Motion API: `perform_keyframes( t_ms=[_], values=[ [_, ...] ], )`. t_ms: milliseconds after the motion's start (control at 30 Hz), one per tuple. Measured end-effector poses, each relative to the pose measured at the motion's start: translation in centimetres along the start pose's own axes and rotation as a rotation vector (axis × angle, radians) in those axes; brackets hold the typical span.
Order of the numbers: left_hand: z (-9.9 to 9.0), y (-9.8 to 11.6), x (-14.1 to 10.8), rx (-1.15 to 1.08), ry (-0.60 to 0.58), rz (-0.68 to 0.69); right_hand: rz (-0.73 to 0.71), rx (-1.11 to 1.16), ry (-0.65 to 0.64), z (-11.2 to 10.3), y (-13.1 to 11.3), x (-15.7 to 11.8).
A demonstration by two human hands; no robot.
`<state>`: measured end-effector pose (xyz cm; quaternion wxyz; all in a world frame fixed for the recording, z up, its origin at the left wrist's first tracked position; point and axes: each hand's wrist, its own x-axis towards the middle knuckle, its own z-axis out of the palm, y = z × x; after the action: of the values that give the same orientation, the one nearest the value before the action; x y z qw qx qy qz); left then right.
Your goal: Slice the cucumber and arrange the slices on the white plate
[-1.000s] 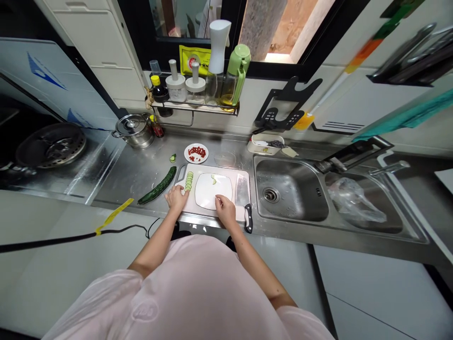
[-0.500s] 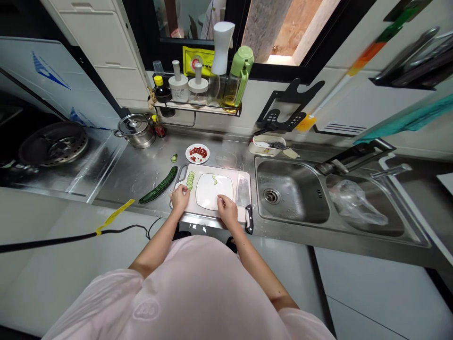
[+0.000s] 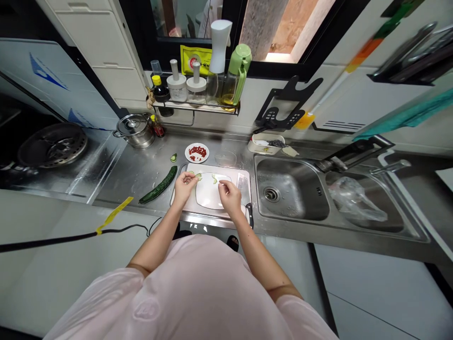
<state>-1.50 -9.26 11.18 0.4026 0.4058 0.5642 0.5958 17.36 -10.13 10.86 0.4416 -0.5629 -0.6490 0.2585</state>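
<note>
My left hand (image 3: 184, 189) is closed in a pinch over the left rim of a white square plate (image 3: 208, 196), with a pale green cucumber slice (image 3: 198, 176) at its fingertips. Other cucumber slices (image 3: 214, 179) lie near the plate's far rim. Over the plate's right side my right hand (image 3: 230, 196) has thumb and fingers drawn together; whether anything is between them cannot be made out. Underneath the plate is a pale cutting board (image 3: 189, 208). A kitchen knife (image 3: 243, 186) rests on the board's right end, its black handle partly behind my right hand.
A whole cucumber (image 3: 159, 185) lies left of the board, with a cut cucumber end (image 3: 173, 157) behind it. Beyond the board are a small plate of chopped red pieces (image 3: 191, 146) and a clear dish (image 3: 225, 158). The sink (image 3: 293, 189) is on the right, a lidded pot (image 3: 134, 130) at back left.
My left hand has moved from the slice row on the board, up and right to the plate with a slice. My right hand has risen slightly.
</note>
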Motion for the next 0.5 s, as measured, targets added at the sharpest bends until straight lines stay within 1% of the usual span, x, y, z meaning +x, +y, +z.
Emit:
perform_keyframes(
  t_ms=[133,233,367,433,500],
  values=[
    [1.0,2.1,-0.4,-0.036,-0.067,0.020,-0.088,0.054,-0.010,-0.9,-2.4,2.2],
    [1.5,2.9,-0.7,-0.033,-0.123,0.032,-0.184,0.090,-0.086,-1.3,-3.7,3.5],
    [2.1,3.5,-0.7,-0.008,-0.179,0.053,-0.273,0.090,-0.186,-1.3,-4.4,4.8],
    [2.3,3.7,-0.7,-0.015,-0.188,0.045,-0.283,0.111,-0.219,-1.0,-4.4,5.2],
    [2.5,3.8,-0.8,-0.070,-0.190,0.009,-0.258,0.157,-0.237,-0.8,-4.3,5.4]
  ],
)
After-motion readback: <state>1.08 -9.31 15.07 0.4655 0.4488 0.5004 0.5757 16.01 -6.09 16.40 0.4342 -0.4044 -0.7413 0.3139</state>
